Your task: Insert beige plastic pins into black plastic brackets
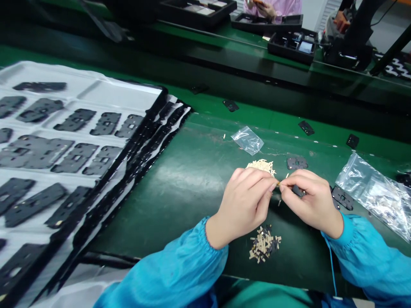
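My left hand (pixel 245 201) and my right hand (pixel 311 199) meet fingertip to fingertip over the green mat, both pinched on a tiny tan piece (pixel 278 184). The right hand also has a small black part (pixel 298 191) tucked under its fingers. A heap of tan strips (pixel 261 165) lies just beyond my hands. A pile of mixed tan and black scraps (pixel 265 244) lies below them, near my wrists. Both arms wear blue sleeves.
A stack of trays (pixel 80 149) holding several black plates fills the left. Loose black plates (pixel 297 162) (pixel 342 197), a small clear bag (pixel 248 139) and a larger bag (pixel 375 192) lie on the mat. Beyond a conveyor, another person's hands (pixel 268 8) work near black trays (pixel 293 42).
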Tool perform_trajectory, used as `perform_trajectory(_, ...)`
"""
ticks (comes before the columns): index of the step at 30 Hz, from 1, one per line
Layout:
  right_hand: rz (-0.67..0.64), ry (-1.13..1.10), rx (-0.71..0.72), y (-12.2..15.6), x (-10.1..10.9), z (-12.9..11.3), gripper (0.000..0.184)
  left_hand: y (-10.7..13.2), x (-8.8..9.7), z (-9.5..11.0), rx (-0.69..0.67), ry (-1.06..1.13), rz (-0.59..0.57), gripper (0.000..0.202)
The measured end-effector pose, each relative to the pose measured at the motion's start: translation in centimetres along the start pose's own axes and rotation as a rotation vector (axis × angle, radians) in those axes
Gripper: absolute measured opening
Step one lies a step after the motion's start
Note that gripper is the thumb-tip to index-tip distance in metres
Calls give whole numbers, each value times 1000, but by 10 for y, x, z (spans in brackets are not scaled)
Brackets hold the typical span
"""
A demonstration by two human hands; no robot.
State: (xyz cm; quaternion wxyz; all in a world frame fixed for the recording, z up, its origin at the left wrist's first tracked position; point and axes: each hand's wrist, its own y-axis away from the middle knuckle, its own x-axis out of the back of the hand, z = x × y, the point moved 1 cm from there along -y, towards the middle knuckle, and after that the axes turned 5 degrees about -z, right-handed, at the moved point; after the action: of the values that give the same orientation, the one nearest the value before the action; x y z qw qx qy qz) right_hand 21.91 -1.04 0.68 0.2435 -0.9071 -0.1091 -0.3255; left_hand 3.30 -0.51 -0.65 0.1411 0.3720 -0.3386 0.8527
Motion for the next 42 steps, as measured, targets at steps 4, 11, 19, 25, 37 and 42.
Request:
perform_trajectory(4, -4, -9, 1, -3, 3, 2, 13, -2, 3, -3, 87, -52, -45, 17)
perform_trajectory(11, -14, -169, -224, -5, 5, 5, 16, -6, 9, -15, 304, 192, -18, 9)
perform_trajectory(19, -21, -365, -360, -5, 0, 9, 11, -9, 8, -9, 408, 650, -102, 12)
perform_trajectory(25, -113, -349, -374, -9, 5, 7, 6, -7, 17, -8, 208, 340, -116, 16)
perform_trajectory(37, -150, -141, -251, -10, 15, 4, 13, -7, 25, -7, 66, 199, -302, 16)
perform_trajectory(42, -275, -186, -168, -10, 17, 0, 10, -7, 28, -7, 67, 204, -334, 17)
